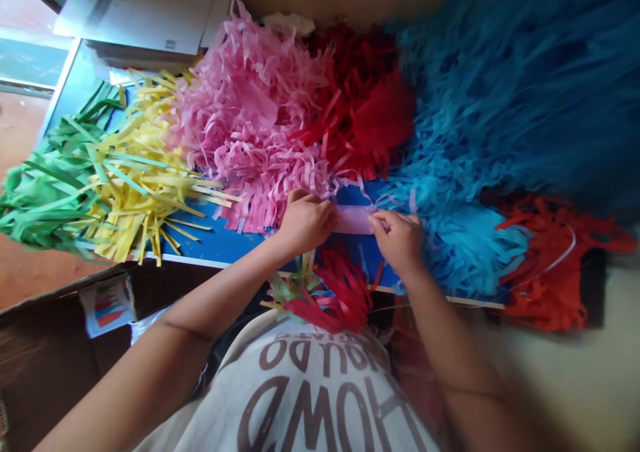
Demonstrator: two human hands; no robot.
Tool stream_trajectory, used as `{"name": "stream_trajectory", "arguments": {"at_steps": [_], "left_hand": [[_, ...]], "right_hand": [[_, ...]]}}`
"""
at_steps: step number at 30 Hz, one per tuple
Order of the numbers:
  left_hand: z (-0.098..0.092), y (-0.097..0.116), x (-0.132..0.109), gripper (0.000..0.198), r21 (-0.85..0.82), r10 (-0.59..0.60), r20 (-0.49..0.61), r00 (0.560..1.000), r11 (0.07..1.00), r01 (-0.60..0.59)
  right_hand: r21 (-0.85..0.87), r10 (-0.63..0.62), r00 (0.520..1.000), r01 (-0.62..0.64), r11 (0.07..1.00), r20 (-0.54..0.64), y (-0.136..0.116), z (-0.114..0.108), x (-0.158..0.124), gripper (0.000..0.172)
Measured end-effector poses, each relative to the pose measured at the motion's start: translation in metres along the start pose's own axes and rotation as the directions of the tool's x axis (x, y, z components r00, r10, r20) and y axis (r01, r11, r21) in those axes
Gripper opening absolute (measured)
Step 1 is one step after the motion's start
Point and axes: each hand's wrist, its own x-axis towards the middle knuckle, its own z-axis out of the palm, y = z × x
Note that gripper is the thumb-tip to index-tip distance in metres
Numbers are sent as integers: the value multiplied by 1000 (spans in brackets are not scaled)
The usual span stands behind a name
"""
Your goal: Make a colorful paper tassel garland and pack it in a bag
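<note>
A folded pink paper strip [354, 219] lies flat on the blue table [235, 244]. My left hand [304, 220] is closed, pinching its left end. My right hand [399, 239] is closed too, pressing and pinching its right end. Just behind the strip is a heap of pink fringed paper [255, 125]. A bunch of red, green and blue fringe [334, 295] hangs at the table's near edge, between my forearms and above my shirt.
Fringed paper heaps cover the table: green [45, 192], yellow [137, 179], red [367, 109], blue [500, 105], orange-red [550, 265]. A stack of white paper [145, 15] sits at the far left. A dark box [60, 345] stands below the table's left edge.
</note>
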Motion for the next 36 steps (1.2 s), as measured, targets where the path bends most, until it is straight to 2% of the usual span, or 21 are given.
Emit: {"name": "stream_trajectory", "arguments": {"at_steps": [4,8,19,22,23,25,27,29,32,34,36], "left_hand": [[2,7,3,31,87,-59,-37,998,994,62],[3,9,5,33,90,-105,-54,993,990,110],[4,7,11,32,140,-170,5,985,976,168],[6,6,10,27,107,-187,-65,980,975,193],[7,5,9,25,89,-169,-106,980,980,178],[9,3,10,24,56,-65,-135,989,996,73],[9,-1,11,26,34,86,-61,994,996,-84],[7,-5,14,29,20,211,40,977,977,-212],[-1,-7,15,28,21,296,97,950,954,-299],[-7,-3,13,23,33,326,97,940,943,-331],[-11,3,10,20,69,341,96,935,935,-348]], "right_hand": [[-54,22,999,-21,998,27,-1,4,9,29],[-83,64,997,-59,995,50,0,7,13,28],[-122,119,990,-110,986,71,1,10,14,25],[-161,97,995,-90,983,36,0,7,13,21],[-192,84,996,-82,978,4,-1,4,13,19],[-269,52,996,-72,960,-78,-6,-6,10,17],[-307,-13,994,-20,952,-106,-11,-17,5,16],[-255,-152,988,149,955,11,-17,-25,0,17],[-144,-355,908,391,909,224,-20,-26,-2,19],[-139,-399,880,443,886,259,-16,-21,0,20],[-129,-404,879,445,886,254,-11,-16,5,23]]}}
